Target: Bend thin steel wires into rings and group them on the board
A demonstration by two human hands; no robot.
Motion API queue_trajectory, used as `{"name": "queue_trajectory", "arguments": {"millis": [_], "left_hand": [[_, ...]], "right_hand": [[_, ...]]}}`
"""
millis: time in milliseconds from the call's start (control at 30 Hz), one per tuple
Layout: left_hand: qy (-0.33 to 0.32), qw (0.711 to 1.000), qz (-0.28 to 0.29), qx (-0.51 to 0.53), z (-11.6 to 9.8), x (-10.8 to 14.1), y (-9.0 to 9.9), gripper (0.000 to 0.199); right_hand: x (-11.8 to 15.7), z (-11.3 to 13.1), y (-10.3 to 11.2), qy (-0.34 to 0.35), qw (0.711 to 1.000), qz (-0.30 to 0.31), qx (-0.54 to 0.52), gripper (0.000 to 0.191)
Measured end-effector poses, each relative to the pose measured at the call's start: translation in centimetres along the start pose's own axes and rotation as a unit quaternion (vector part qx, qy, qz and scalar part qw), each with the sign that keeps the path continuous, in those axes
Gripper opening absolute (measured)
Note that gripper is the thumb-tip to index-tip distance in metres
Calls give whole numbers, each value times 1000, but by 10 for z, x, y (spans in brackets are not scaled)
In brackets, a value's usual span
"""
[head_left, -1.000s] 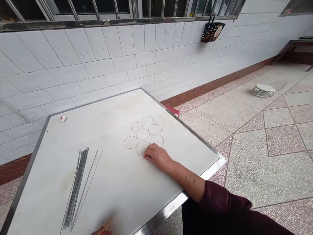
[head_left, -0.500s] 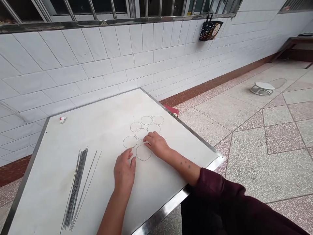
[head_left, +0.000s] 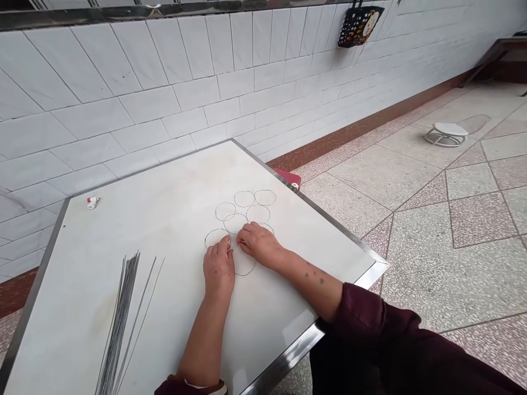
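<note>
Several thin dark wire rings lie loosely grouped on the white table, some overlapping. The nearest wire ring has its far rim partly hidden by my hands. My right hand comes in from the right, thumb and forefinger pinched at that rim. Close beside it, my left hand has its fingers curled together at the ring's left side. Its fingertips also overlap the edge of the left wire ring. To the left lies a bundle of straight grey wires, with two loose wires alongside.
Small red-and-white items sit near the table's far left corner. A metal edge frames the tabletop. Beyond it are a white tiled wall, a red object, a low white stool and a hanging black patterned bag.
My left hand has moved up and right, closing its fingers beside the right hand. The right fingers have pinched together. The nearest ring has shifted slightly, and the view has tilted down.
</note>
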State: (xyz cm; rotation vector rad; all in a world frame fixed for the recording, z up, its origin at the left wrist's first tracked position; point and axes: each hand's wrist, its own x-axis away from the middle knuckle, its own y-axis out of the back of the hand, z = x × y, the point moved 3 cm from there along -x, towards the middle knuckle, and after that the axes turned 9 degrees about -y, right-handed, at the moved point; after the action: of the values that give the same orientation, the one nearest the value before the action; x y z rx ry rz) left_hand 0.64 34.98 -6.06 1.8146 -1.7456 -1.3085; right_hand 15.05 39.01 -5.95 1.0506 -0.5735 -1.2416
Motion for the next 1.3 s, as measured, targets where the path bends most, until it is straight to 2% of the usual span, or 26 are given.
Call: {"name": "queue_trajectory", "arguments": {"millis": [300, 400, 567, 733, 933, 1300], "left_hand": [[92, 990, -38, 100, -15, 12, 22, 35], [163, 961, -35, 219, -17, 15, 28, 39], [200, 919, -51, 336, -29, 17, 36, 43], [235, 906, -61, 346, -40, 25, 47, 38], [247, 887, -67, 384, -39, 27, 50, 36], [242, 902, -57, 352, -44, 27, 53, 28]], "right_hand": [[19, 12, 20, 54, 992, -35, -111, 11], [23, 15, 29, 70, 974, -58, -208, 12], [27, 17, 36, 80, 960, -63, -262, 13], [27, 17, 38, 68, 949, -58, -302, 11], [29, 22, 41, 90, 940, -44, -327, 8], [31, 22, 37, 120, 945, -41, -301, 11]]}}
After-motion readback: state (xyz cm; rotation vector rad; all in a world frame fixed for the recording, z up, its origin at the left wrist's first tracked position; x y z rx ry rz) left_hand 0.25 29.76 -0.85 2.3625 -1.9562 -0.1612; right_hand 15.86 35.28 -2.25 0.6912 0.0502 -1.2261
